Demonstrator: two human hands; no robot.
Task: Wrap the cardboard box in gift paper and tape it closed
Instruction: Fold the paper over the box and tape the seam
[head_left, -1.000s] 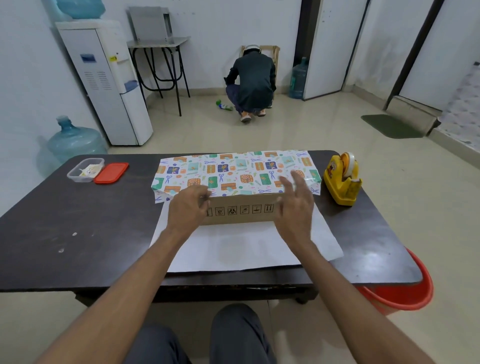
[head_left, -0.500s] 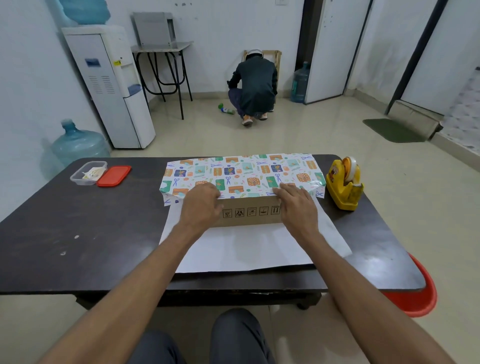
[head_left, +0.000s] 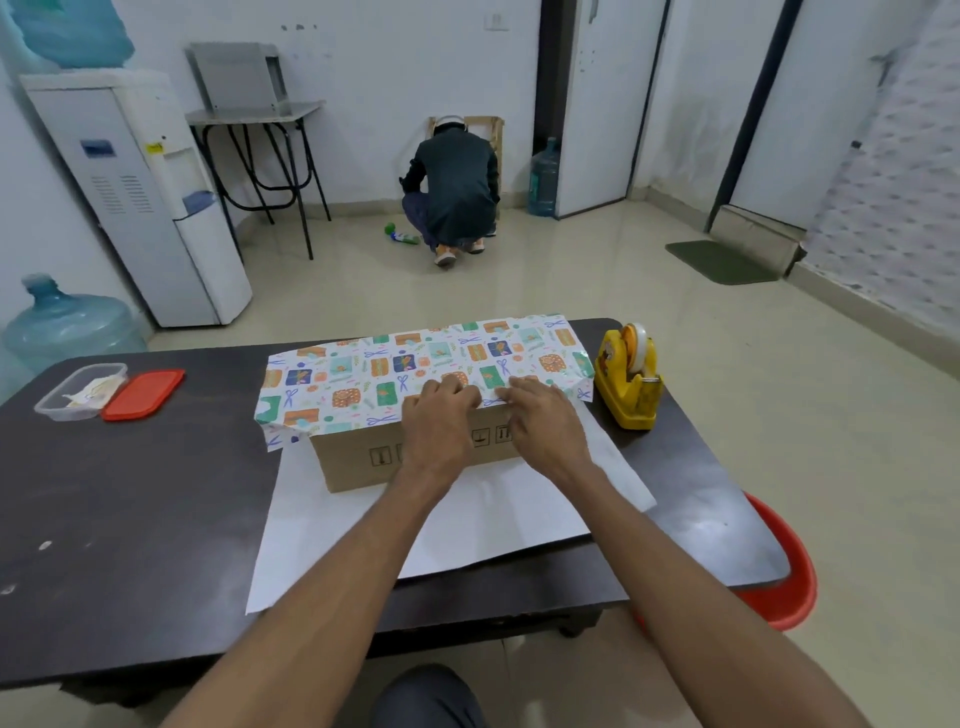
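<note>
Cardboard box (head_left: 363, 457) sat mid-table on gift paper (head_left: 415, 364), far flap folded over its top; left hand (head_left: 436, 421) and right hand (head_left: 540, 421) pressed flap edge flat, fingers together; next likely near flap up, then tape dispenser (head_left: 628, 384).

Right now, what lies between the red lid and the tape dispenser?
In the head view, between the red lid and tape dispenser: the box under gift paper, with both hands on its front edge.
</note>
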